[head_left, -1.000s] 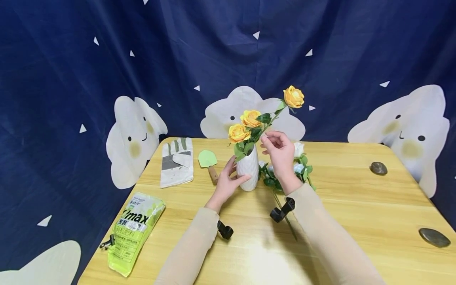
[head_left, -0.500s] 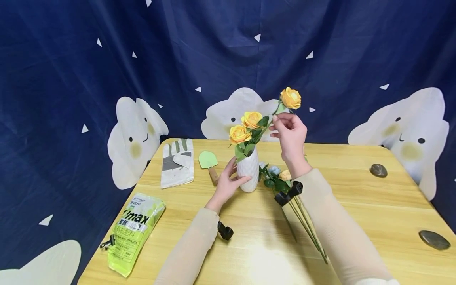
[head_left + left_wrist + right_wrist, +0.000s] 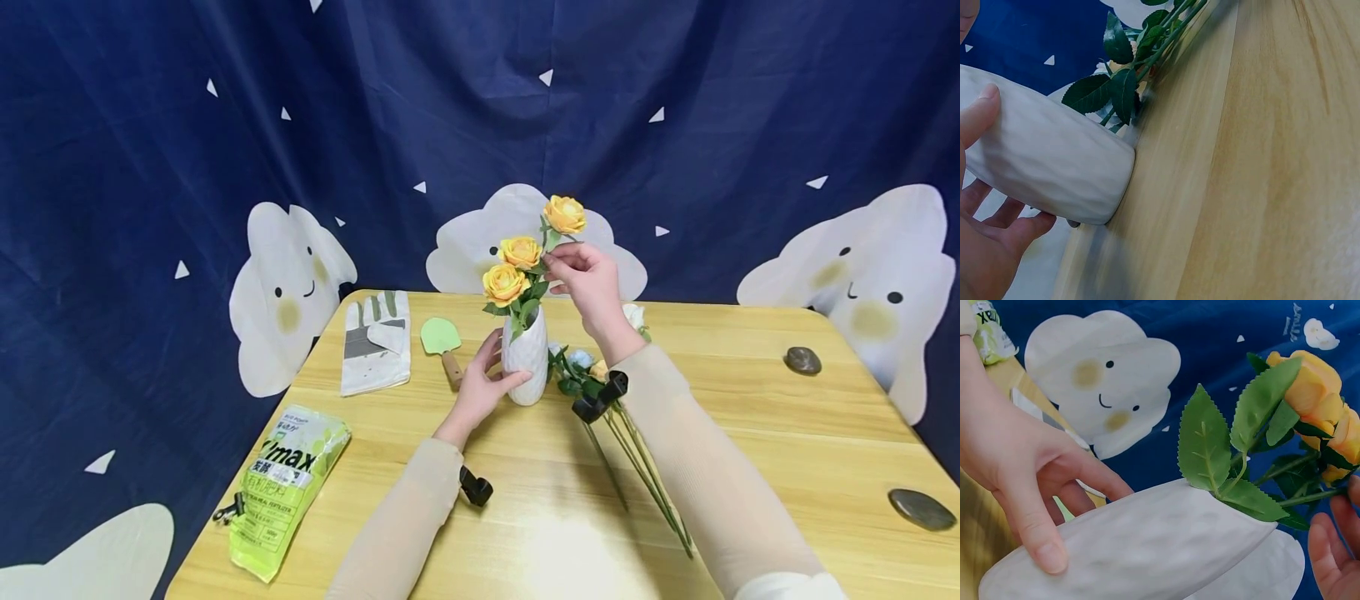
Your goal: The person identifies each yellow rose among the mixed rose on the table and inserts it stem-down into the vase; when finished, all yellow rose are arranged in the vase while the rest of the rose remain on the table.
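A white ribbed vase [image 3: 525, 360] stands on the wooden table [image 3: 750, 433] with two yellow roses [image 3: 504, 283] in it. My left hand [image 3: 491, 379] grips the vase from the left, thumb and fingers round its body [image 3: 1047, 162]. My right hand [image 3: 561, 267] pinches the stem of a third yellow rose [image 3: 564, 214], which stands above the vase mouth beside the others. In the right wrist view the vase [image 3: 1141, 550], the left hand's fingers [image 3: 1022, 469], green leaves [image 3: 1204, 444] and a rose [image 3: 1316, 387] fill the frame.
More flowers [image 3: 588, 375] lie right of the vase, long stems [image 3: 652, 492] running toward me. A work glove [image 3: 375, 342] and green trowel [image 3: 441, 337] lie behind left. A green fertiliser bag [image 3: 288, 487] is front left. Two stones [image 3: 802, 360] sit at right.
My right hand has carried the third rose leftward, from leaning out to the right to nearly upright over the vase. The left hand has stayed on the vase.
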Motion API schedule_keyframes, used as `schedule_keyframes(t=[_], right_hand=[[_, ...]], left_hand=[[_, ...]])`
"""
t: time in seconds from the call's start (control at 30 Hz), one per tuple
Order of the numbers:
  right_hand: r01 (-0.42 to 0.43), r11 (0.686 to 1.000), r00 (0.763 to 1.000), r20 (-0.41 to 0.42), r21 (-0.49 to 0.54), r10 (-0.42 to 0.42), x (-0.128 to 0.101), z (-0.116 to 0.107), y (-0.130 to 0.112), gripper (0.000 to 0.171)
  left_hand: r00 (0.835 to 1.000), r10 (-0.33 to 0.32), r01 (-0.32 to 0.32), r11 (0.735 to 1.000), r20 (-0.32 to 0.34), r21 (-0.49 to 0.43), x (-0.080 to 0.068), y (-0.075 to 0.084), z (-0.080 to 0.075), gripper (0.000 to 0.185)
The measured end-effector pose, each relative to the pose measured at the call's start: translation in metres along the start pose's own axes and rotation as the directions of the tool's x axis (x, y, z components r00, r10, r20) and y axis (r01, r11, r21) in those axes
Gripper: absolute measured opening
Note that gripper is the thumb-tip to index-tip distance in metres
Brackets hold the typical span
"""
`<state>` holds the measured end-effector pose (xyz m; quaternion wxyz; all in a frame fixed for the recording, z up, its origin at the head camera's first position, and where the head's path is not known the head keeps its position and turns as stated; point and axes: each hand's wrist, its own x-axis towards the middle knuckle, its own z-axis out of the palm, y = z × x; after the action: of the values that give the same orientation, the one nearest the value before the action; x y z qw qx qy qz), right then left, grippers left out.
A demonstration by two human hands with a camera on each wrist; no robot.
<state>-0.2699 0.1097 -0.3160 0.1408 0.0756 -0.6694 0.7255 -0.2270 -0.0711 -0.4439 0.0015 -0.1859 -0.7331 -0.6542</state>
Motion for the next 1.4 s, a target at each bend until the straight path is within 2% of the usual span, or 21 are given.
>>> schedule_keyframes(t=[0.1,0.33,0.8,1.03,1.2,1.4], right_hand=[[-0.02,0.998,0.999,0.04,-0.054,0.023,0.005,0.003,0.001,0.007],[-0.042,0.99,0.988,0.144,-0.138,0.062,0.011,0.006,0.007,0.013],[-0.104,0.99,0.976,0.184,-0.093,0.119,0.001,-0.016,0.019,0.019],[-0.126,0.989,0.976,0.172,-0.073,0.137,-0.011,-0.045,0.028,0.023],[-0.116,0.988,0.978,0.163,-0.107,0.132,-0.029,-0.078,0.036,0.02],[-0.158,0.972,0.963,0.188,-0.173,0.19,-0.058,-0.108,0.049,0.025]], left_hand=[[1.0,0.005,-0.005,1.0,0.007,0.0,0.0,0.0,0.0,0.076],[1.0,-0.01,0.01,1.0,0.008,0.008,0.0,0.0,-0.001,0.077],[1.0,-0.02,0.02,1.0,-0.008,0.016,-0.001,0.002,0.001,0.079],[1.0,-0.017,0.017,1.0,-0.013,0.009,-0.002,0.0,0.002,0.078],[1.0,0.005,-0.005,1.0,-0.01,0.007,-0.002,-0.002,0.002,0.078],[1.0,0.009,-0.009,1.0,-0.01,0.005,-0.003,-0.002,0.001,0.078]])
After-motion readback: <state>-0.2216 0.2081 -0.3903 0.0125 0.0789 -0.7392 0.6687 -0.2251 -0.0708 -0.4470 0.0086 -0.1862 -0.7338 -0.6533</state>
